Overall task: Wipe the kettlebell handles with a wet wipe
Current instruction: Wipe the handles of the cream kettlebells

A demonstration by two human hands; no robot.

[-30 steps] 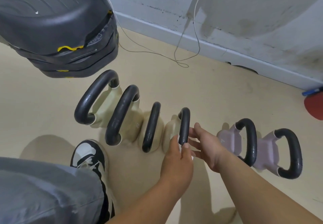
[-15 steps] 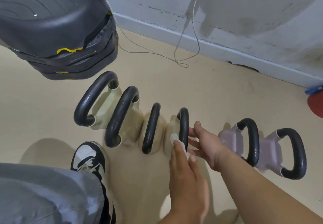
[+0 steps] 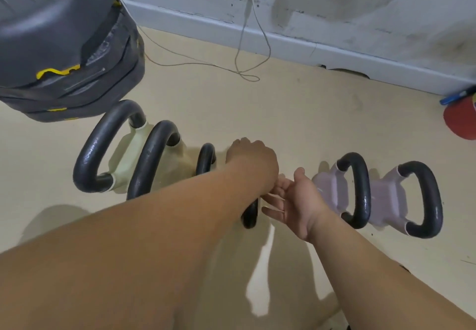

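Several kettlebells with black handles stand in a row on the beige floor. The cream ones are on the left, with handles at the first (image 3: 90, 154), second (image 3: 152, 154) and third (image 3: 204, 157). My left hand (image 3: 252, 157) curls over the far end of the fourth cream kettlebell's handle (image 3: 249, 216), and my forearm covers most of it. The wet wipe is hidden under that hand. My right hand (image 3: 296, 201) lies beside the same handle with fingers spread, touching its right side. Two purple kettlebells (image 3: 327, 188) (image 3: 394, 195) stand to the right.
A stack of black step platforms (image 3: 64, 46) looms at the upper left, close to the first kettlebell. A thin white cable (image 3: 247, 46) hangs down the wall and loops on the floor. A red object (image 3: 463, 121) sits at the right edge by the baseboard.
My left hand has slid from the near end of the fourth handle up to its far end. The camera has moved closer. My right hand stays beside the handle.
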